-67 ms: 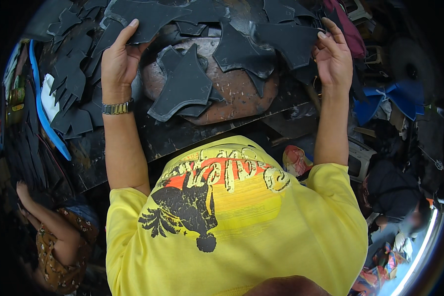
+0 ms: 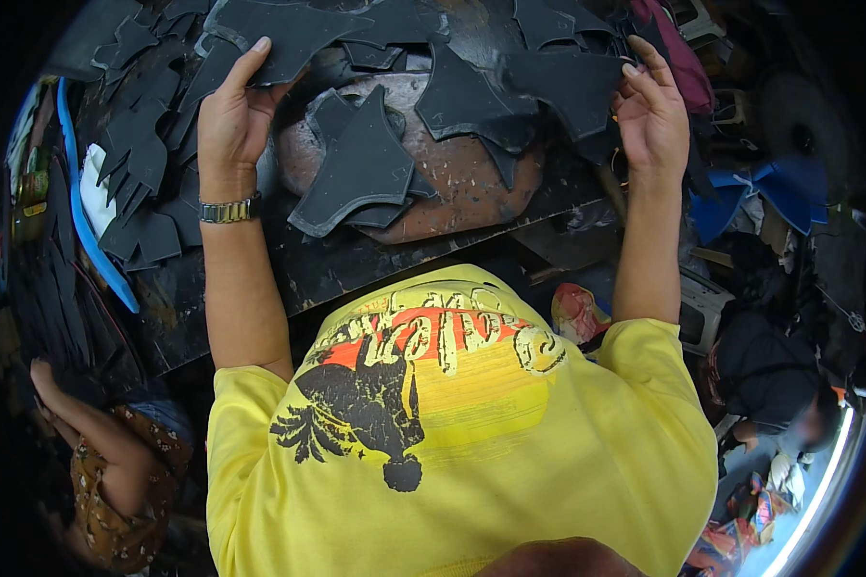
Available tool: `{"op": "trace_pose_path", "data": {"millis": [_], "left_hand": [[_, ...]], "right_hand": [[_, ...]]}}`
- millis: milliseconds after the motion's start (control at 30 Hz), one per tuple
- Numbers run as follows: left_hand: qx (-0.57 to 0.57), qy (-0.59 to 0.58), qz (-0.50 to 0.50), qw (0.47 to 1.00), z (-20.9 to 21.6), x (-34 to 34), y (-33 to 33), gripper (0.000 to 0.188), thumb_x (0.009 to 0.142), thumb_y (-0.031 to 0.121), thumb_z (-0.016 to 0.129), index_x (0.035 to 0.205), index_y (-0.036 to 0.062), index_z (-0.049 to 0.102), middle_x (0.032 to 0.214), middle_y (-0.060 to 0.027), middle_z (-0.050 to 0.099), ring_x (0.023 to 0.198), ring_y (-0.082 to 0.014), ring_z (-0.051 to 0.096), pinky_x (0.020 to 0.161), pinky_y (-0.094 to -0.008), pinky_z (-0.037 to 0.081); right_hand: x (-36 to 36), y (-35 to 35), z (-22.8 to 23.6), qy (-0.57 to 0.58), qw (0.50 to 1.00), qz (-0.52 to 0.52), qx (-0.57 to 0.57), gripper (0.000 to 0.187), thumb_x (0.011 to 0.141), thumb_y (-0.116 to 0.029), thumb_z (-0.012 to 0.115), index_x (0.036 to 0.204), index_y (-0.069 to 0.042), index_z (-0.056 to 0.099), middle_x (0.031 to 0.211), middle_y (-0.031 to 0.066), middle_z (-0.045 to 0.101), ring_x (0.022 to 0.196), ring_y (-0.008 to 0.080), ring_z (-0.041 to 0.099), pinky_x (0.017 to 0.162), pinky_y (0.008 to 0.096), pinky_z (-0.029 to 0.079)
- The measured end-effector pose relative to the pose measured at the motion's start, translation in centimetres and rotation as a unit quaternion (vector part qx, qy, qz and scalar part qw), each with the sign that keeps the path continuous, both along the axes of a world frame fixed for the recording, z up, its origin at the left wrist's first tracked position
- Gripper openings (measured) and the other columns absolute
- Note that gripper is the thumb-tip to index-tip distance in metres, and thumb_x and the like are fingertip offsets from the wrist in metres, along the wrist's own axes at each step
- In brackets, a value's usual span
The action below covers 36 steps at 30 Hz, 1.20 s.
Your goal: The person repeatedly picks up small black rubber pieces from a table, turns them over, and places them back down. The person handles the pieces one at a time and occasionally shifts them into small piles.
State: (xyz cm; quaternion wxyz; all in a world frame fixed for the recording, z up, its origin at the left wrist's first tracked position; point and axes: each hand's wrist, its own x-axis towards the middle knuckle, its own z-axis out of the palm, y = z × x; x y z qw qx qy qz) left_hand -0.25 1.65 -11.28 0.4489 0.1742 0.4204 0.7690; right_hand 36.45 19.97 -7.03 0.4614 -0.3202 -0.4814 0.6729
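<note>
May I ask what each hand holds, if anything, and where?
Left hand: a black sheet piece, lower edge; right hand: apparently another black piece, right end.

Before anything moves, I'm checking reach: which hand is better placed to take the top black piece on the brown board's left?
Probably the left hand: it is nearer that black piece, while the right hand is beyond the brown board, rightward.

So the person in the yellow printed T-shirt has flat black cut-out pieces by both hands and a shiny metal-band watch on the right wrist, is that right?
Not quite: the shiny metal-band watch is on the left wrist, as the head view shows. The yellow printed T-shirt and flat black cut-out pieces by the left hand and right hand are right.
</note>
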Motion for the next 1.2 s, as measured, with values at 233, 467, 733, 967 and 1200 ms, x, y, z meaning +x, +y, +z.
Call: {"op": "trace_pose_path", "data": {"millis": [233,467,733,967,1200], "left_hand": [[-0.012,0.014,0.010,1.000,0.1,0.0,0.5,0.024,0.090,0.010,0.063,0.110,-0.0036,0.060,0.109,-0.0127,0.065,0.101,-0.0230,0.064,0.091,-0.0420,0.054],[0.000,0.009,0.009,1.000,0.3,0.1,0.4,0.024,0.090,0.010,0.063,0.109,-0.0039,0.061,0.109,-0.0129,0.065,0.101,-0.0231,0.064,0.092,-0.0423,0.053],[-0.006,0.008,0.013,1.000,0.4,0.2,0.4,0.025,0.090,0.010,0.064,0.109,-0.0046,0.061,0.108,-0.0132,0.065,0.102,-0.0232,0.063,0.094,-0.0433,0.052],[-0.007,0.011,0.005,1.000,0.2,0.1,0.4,0.026,0.090,0.011,0.064,0.111,-0.0045,0.061,0.111,-0.0134,0.065,0.102,-0.0232,0.063,0.094,-0.0439,0.052],[-0.011,0.013,-0.004,1.000,-0.1,-0.1,0.4,0.026,0.090,0.010,0.064,0.112,-0.0039,0.061,0.112,-0.0135,0.064,0.104,-0.0236,0.063,0.094,-0.0441,0.052]], "right_hand": [[-0.4,-0.4,0.5,0.033,0.998,0.036,-0.047,0.031,0.083,0.004,0.051,0.113,0.003,0.060,0.091,0.0107,0.062,0.079,0.0175,0.061,0.069,0.0282,0.048],[-3.0,-6.1,0.2,-0.328,0.924,0.134,0.145,0.027,0.085,-0.011,0.062,0.109,-0.001,0.064,0.080,0.0018,0.059,0.064,0.0089,0.053,0.056,0.0233,0.041],[-4.9,-8.4,-0.2,-0.431,0.832,0.106,0.333,0.048,0.076,-0.003,0.067,0.123,-0.009,0.060,0.086,0.0035,0.060,0.061,0.0090,0.048,0.058,0.0237,0.042],[-6.6,-6.4,-0.3,-0.507,0.757,0.128,0.392,0.062,0.073,0.002,0.068,0.131,-0.014,0.053,0.102,0.0103,0.063,0.073,0.0192,0.056,0.070,0.0302,0.047],[-6.7,-6.1,-0.1,-0.544,0.743,0.123,0.371,0.070,0.070,-0.002,0.074,0.134,-0.015,0.048,0.092,0.0121,0.057,0.081,0.0263,0.057,0.077,0.0356,0.047]]}}
